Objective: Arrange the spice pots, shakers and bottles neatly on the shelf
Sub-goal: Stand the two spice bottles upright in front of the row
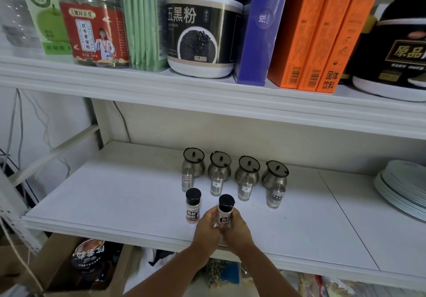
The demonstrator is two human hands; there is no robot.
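Head: left hand (pixel 208 226), right hand (pixel 238 228) cover pepper bottle (pixel 226 208) base

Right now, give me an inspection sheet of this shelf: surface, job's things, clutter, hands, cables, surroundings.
Surface: white shelf board, seam toward the right.
Job's things: four lidded metal pots in a back row; four steel shakers, one before each; one black-capped bottle upright in front, at the left; second bottle beside it, in hand.
Clutter: stack of plates at the right end.
Hands: left hand and right hand grip the second bottle low down.
Cables: grey wires by the left wall; one cable behind the shelf.
Surroundings: jars and boxes on the upper shelf; cardboard box below.
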